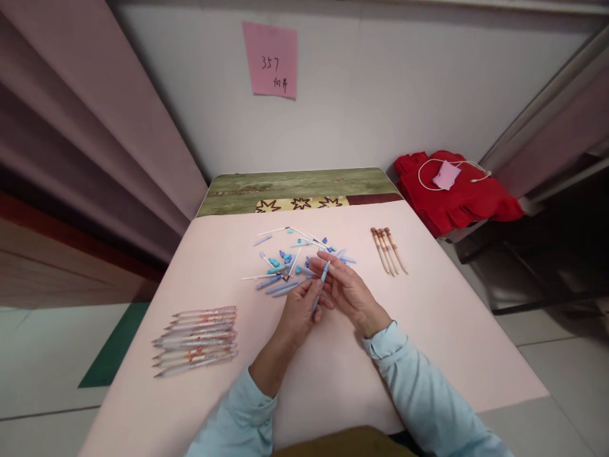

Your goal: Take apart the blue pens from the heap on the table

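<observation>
My left hand [301, 308] is closed round a slim light-blue pen barrel [324, 273], which tilts up and away from me. Close against it on the right is my right hand [351, 291], its fingers stretched out and apart beside the barrel's upper end; whether they touch it I cannot tell. Just beyond both hands lies a loose heap of pen parts: blue barrels [281, 287], thin white refills [257, 277] and small turquoise and blue pieces [273, 261]. My right hand hides part of this heap.
Several clear-barrelled pens [195, 343] lie in a row at the left. Several cream pens with brown tops [387, 251] lie at the right. Pink paper covers the table [457, 343]. Behind its right corner are a red cloth [413, 197] and a white cable [469, 166].
</observation>
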Demonstrator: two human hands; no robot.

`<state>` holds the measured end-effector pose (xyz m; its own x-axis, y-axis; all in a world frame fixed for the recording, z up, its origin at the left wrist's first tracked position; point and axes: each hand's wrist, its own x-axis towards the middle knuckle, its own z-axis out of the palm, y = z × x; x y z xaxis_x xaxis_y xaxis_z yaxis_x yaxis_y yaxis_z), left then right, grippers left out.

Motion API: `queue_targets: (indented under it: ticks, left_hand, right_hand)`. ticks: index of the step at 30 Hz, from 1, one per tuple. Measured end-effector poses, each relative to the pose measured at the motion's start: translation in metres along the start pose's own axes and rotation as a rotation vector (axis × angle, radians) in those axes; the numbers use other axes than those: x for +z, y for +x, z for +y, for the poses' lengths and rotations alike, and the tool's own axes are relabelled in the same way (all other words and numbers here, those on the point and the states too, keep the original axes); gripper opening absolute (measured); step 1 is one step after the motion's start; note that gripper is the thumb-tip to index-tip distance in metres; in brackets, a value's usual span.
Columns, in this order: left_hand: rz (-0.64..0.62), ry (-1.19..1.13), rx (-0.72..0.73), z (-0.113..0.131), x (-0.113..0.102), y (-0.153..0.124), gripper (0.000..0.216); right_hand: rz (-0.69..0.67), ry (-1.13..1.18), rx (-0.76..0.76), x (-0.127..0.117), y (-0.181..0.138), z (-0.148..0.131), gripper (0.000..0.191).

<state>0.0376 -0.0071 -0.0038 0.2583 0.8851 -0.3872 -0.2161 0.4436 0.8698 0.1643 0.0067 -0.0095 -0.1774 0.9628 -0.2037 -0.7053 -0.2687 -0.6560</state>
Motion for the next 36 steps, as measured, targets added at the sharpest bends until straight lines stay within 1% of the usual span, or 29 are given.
queue_targets:
  ticks: [8,12,20,23,26,28,29,31,33,34,36]
  left_hand:
    - [-0.005,-0.035,-0.001,0.002,-0.001,0.000,0.040]
    - [0.004,-0.098,0.024,0.002,-0.002,0.001,0.045]
    - [0.000,-0.137,0.031,0.000,-0.004,0.002,0.046]
    - [0.000,-0.128,0.023,-0.001,-0.004,0.003,0.043]
    - [-0.005,-0.142,0.019,-0.002,-0.005,0.004,0.041]
    - [-0.013,-0.160,0.021,-0.002,-0.005,0.004,0.040]
    - [-0.018,-0.167,0.022,-0.002,-0.006,0.004,0.040]
    - [-0.025,-0.180,0.018,-0.002,-0.007,0.004,0.040]
    - [-0.034,-0.197,0.005,-0.001,-0.007,0.004,0.041]
    - [-0.037,-0.209,-0.005,-0.001,-0.007,0.003,0.041]
    - [-0.039,-0.232,-0.022,0.001,-0.006,0.002,0.041]
  right_hand:
    - [-0.035,-0.112,0.002,0.002,-0.001,0.001,0.042]
    - [-0.077,-0.152,0.016,0.004,-0.002,0.005,0.044]
    - [-0.087,-0.168,0.011,0.008,-0.004,0.003,0.037]
    - [-0.098,-0.198,-0.001,0.009,-0.006,0.003,0.031]
    - [-0.091,-0.208,-0.005,0.011,-0.006,0.004,0.030]
    - [-0.044,-0.185,-0.027,0.010,-0.004,0.005,0.034]
    - [0.006,-0.182,-0.053,0.009,-0.004,0.004,0.036]
    - [0.149,-0.215,-0.135,0.006,-0.002,0.003,0.038]
    - [0.285,-0.286,-0.218,0.002,-0.001,0.000,0.036]
    - [0.326,-0.313,-0.251,0.000,-0.001,-0.002,0.035]
    - [0.346,-0.326,-0.291,-0.002,0.000,-0.004,0.038]
